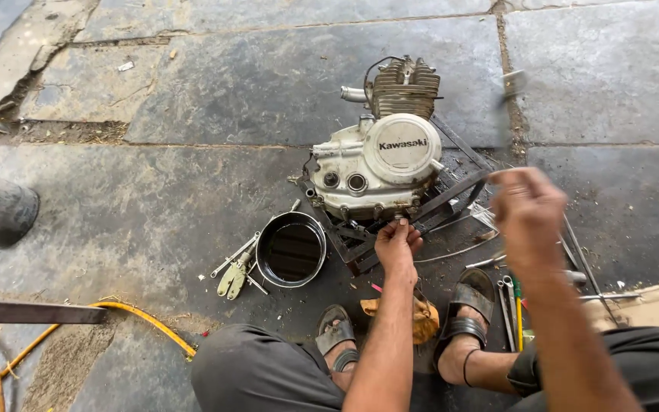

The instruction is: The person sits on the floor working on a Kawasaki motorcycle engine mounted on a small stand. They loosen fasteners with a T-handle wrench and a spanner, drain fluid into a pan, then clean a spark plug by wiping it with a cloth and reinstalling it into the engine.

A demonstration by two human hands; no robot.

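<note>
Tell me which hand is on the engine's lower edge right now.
The left hand, fingers pinched at the bottom of the white engine cover. The right hand is raised clear of it, blurred.

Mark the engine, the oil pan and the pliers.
engine (379, 164): head view, on the pale side cover.
oil pan (264, 243): head view, on its left rim.
pliers (232, 279): head view, on the yellow-green handles.
</note>
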